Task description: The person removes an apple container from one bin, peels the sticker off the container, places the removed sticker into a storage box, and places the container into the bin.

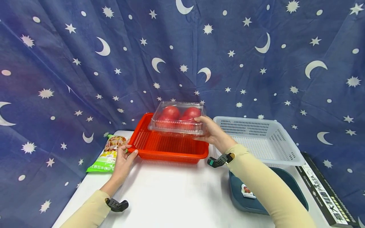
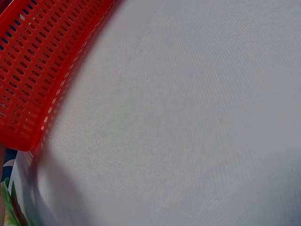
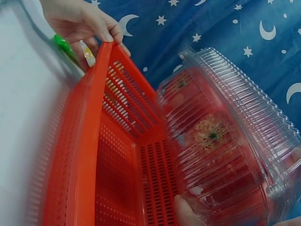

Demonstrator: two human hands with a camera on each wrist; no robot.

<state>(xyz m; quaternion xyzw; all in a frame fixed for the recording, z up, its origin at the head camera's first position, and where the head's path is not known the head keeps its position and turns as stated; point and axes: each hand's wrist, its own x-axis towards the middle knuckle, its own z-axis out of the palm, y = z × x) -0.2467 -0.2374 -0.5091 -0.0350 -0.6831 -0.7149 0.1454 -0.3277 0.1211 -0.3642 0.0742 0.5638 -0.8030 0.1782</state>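
My right hand [image 1: 212,134] grips the right end of a clear plastic box [image 1: 159,126], thumb above and fingers below. Several red tomatoes [image 1: 171,112] sit inside it; through its ribbed underside in the right wrist view, a tomato [image 3: 211,134] shows its green stem end. The box hangs over a red basket [image 1: 168,155] with slotted walls. At the basket's near left corner, my left hand [image 1: 122,163] pinches the rim, as the right wrist view shows too. Only the basket's side [image 2: 42,61] appears in the left wrist view, with the hand almost wholly out of frame.
A green and yellow food bag [image 1: 106,158] lies left of the basket. To the right stand a pale grey basket [image 1: 288,142] and a dark teal bin [image 1: 236,199] holding a small white packet [image 1: 247,192]. A black pasta box [image 1: 325,193] lies along the right edge.
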